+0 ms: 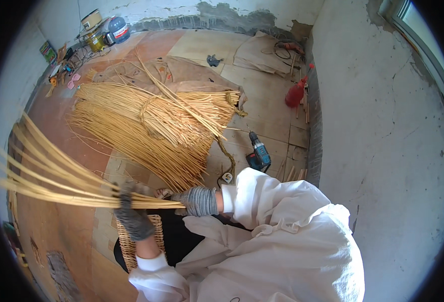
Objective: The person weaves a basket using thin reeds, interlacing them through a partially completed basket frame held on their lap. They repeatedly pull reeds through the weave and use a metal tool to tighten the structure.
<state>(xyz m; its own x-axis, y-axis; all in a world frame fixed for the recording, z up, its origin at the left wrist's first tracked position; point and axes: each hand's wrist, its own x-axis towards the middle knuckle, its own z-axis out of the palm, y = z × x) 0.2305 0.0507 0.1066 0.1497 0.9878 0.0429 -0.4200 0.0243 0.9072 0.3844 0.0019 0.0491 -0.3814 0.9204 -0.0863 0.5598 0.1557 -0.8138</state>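
Observation:
My left hand (134, 214), in a grey knit glove, is closed around a fanned handful of long pale rods (66, 191), which sweep up to the left and blur at their far ends. My right hand (191, 201), also gloved, holds the same rods near their short right ends, its fingers partly hidden. Beneath my hands is a woven wicker piece (126, 241) beside dark cloth at my lap. Just beyond them, large bundles of similar rods (151, 148) lie on the floor, tied with twisted bands.
A blue cordless drill (258, 153) lies right of the bundles. Along the right wall are a red container (296, 91) and loose sticks. A blue water jug (118, 29), cables and small items sit at back left. Brown sheeting (254, 53) lies at the back right.

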